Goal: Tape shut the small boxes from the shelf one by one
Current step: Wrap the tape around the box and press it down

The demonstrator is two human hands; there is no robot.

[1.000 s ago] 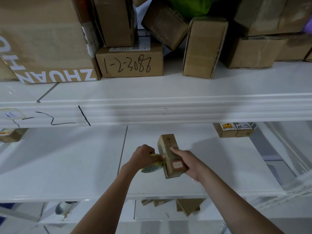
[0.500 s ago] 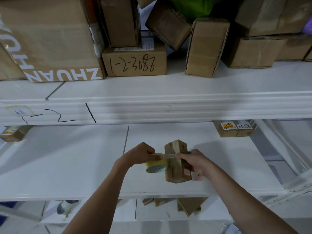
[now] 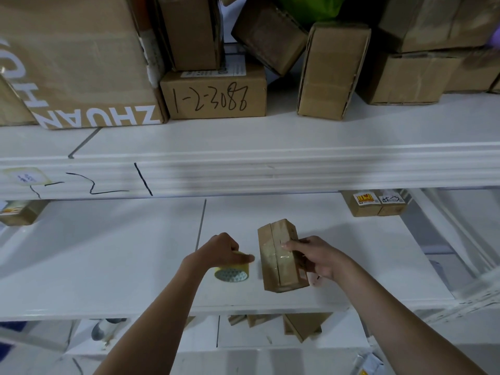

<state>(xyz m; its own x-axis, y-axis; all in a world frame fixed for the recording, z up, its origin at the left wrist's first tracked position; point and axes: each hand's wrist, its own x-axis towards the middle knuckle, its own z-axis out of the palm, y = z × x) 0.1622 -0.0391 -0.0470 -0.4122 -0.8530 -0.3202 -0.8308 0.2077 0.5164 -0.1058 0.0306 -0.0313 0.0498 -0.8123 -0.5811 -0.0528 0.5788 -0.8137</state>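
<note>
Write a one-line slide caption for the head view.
Right hand steadies a small box over the white shelf while the left hand holds a yellow tape roll beside it.

The small box [image 3: 280,255] is plain brown cardboard, matt, with a glossy strip of clear tape over its seam; the tape roll [image 3: 232,270] is shiny yellowish plastic film round a pale patterned core. The shelf board [image 3: 108,253] looks smooth, white and faintly glossy, as does the ribbed front edge [image 3: 297,169] of the shelf above; the big boxes [image 3: 216,96] up there are matt, creased cardboard, one bearing a white paper label [image 3: 213,71].
</note>
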